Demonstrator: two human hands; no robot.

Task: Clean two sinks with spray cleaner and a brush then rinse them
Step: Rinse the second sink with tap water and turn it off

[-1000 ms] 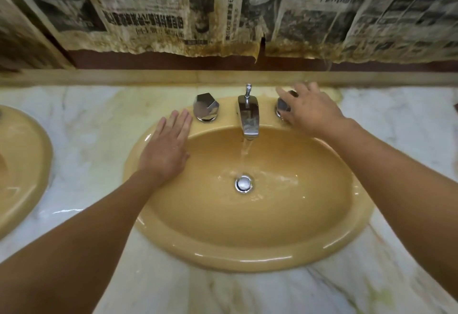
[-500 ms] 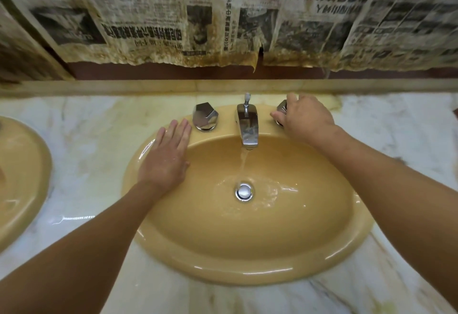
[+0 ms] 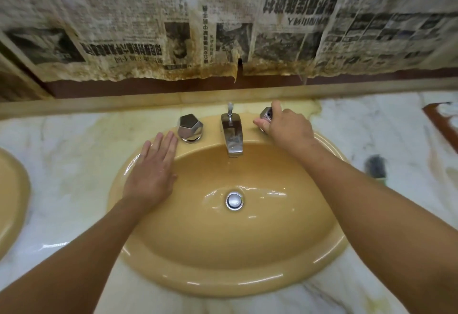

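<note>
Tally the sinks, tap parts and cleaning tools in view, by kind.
Sinks: 2
Tap knobs: 2
Spout: 1
Drain plug: 1
Brush, blurred: 1
Total: 7

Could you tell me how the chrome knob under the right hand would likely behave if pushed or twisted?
The knob looks like polished faceted metal, so probably rigid and smooth, perhaps slick with water running from the spout. Its flat facets should give the right hand purchase. Seated on the sink rim, it would likely turn, not slide or tip.
</note>
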